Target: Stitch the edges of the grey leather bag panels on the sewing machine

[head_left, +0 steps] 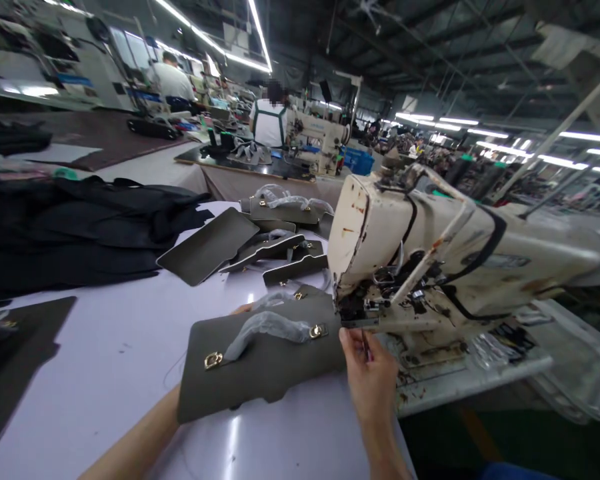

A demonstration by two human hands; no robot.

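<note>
A dark olive bag panel [265,367] with gold-coloured clasps and a plastic-wrapped handle [267,328] lies with its right end under the head of a sewing machine [410,253]. Beneath the panel runs my left forearm; the panel hides most of my left hand [242,309], and its fingertips show at the far edge, gripping it. My right hand [370,367] is closed at the panel's right edge, thumb and forefinger pinching it just below the presser foot. A thin dark tool, its kind unclear, sits among the right fingers.
More olive panels [210,247] with wrapped handles lie piled behind on the white table [130,347]. Black cloth [70,233] is heaped at left, and another panel [25,360] lies at the left front. Co-workers [270,120] sit farther back near another sewing machine [320,137].
</note>
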